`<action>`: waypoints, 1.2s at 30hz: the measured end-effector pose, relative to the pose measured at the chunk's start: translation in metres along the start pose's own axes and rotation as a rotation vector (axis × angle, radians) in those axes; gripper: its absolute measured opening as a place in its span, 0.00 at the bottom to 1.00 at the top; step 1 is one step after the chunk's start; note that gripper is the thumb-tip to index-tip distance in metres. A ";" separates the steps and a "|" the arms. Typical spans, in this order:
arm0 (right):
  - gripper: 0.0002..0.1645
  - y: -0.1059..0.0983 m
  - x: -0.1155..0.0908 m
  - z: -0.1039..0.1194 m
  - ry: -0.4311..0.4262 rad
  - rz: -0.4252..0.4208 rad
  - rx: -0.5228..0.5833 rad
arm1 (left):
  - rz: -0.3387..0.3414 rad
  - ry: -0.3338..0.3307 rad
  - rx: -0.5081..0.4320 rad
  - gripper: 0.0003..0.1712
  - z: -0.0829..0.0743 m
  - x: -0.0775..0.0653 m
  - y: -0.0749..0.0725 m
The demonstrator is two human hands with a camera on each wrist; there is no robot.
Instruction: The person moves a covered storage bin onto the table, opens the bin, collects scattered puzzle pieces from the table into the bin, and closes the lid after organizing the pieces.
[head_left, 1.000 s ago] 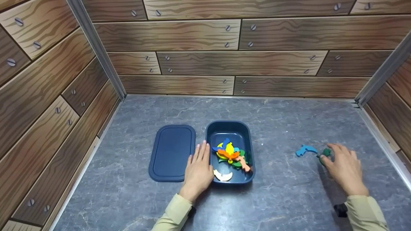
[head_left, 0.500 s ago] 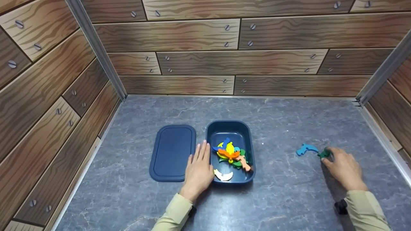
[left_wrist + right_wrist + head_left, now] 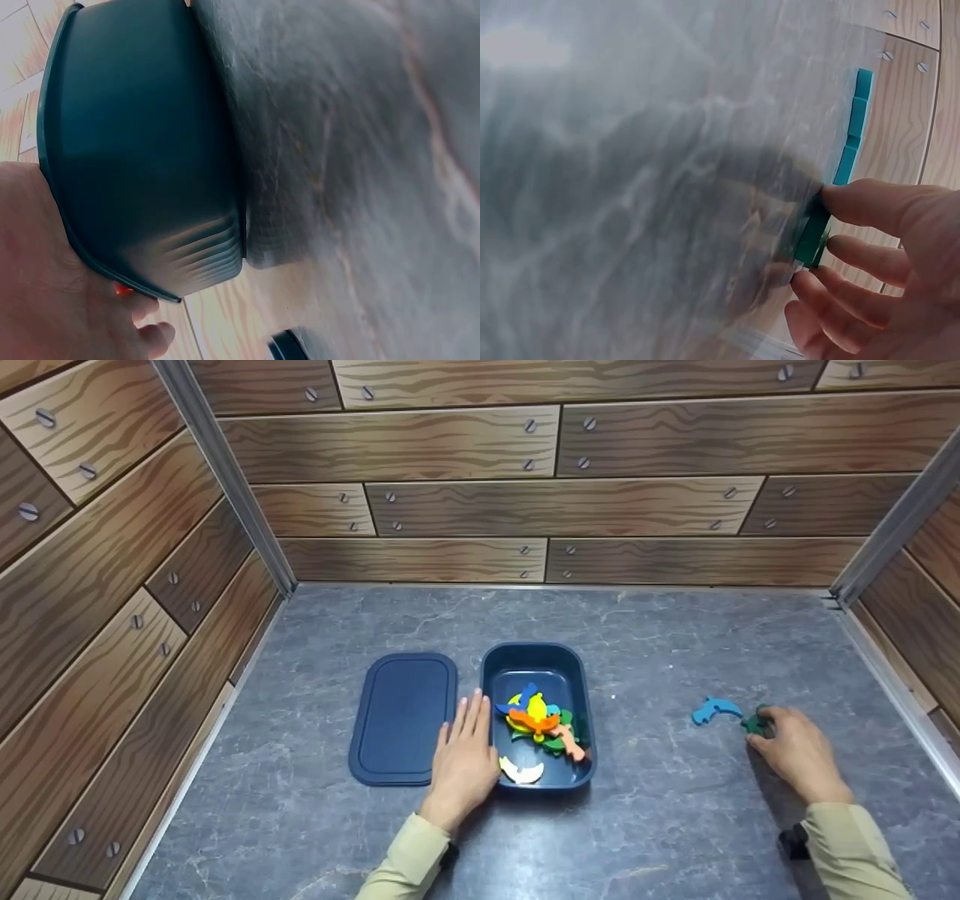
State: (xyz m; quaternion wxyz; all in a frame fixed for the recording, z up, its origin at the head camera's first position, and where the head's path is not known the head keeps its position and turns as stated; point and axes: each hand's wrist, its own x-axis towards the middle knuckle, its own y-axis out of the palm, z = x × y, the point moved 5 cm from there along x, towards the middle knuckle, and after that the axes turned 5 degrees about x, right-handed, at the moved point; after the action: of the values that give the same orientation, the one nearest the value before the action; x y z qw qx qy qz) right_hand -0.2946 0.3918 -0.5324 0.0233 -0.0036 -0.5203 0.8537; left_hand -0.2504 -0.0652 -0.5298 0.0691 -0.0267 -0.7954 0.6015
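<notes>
Straight-fingered, my left hand (image 3: 463, 765) rests along the left rim of a dark blue open box (image 3: 536, 658); its outer wall (image 3: 142, 142) fills much of the left wrist view. Several colourful flat pieces lie inside, among them an orange one (image 3: 529, 721), a peach one (image 3: 571, 745) and a cream crescent (image 3: 523, 772). Far to the right, my right hand (image 3: 804, 754) pinches a small green toy piece (image 3: 813, 238) between thumb and fingers at the table surface. Its exact shape is partly covered. A curved light blue piece (image 3: 716, 709) lies just left of it.
The box's flat dark blue lid (image 3: 405, 718) lies on the grey marbled table (image 3: 645, 825), left of the box. Wood-patterned walls (image 3: 555, 510) stand behind and on both sides.
My right hand has shifted slightly toward the left and front, its fingers closing round the green piece, which has turned a little. My left hand stays at the box.
</notes>
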 end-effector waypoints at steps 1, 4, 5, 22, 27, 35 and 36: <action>0.31 0.000 0.000 0.000 0.007 0.005 0.002 | -0.002 0.001 -0.001 0.38 0.000 0.000 0.000; 0.29 0.000 0.001 0.001 0.010 0.006 0.005 | 0.003 -0.001 0.000 0.39 0.000 0.001 0.001; 0.29 0.000 0.001 0.002 0.009 0.004 0.007 | 0.006 -0.003 0.002 0.39 0.000 0.001 0.001; 0.28 0.005 -0.007 0.011 -0.021 -0.035 0.054 | -0.007 -0.008 -0.001 0.39 0.001 0.001 0.000; 0.30 0.008 -0.008 0.015 -0.015 -0.016 0.095 | -0.011 -0.002 -0.018 0.38 0.000 0.000 0.000; 0.31 0.011 -0.014 0.024 -0.021 -0.029 0.118 | -0.009 -0.006 -0.025 0.38 0.000 -0.001 0.000; 0.31 0.011 -0.015 0.026 -0.022 -0.031 0.117 | -0.010 -0.006 -0.027 0.39 0.000 -0.001 0.000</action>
State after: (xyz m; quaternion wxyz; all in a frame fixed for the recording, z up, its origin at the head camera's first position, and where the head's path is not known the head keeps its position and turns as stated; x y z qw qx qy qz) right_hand -0.2808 0.3629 -0.5308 0.0309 0.0152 -0.4697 0.8822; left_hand -0.2491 -0.0653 -0.5300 0.0692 -0.0219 -0.8037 0.5905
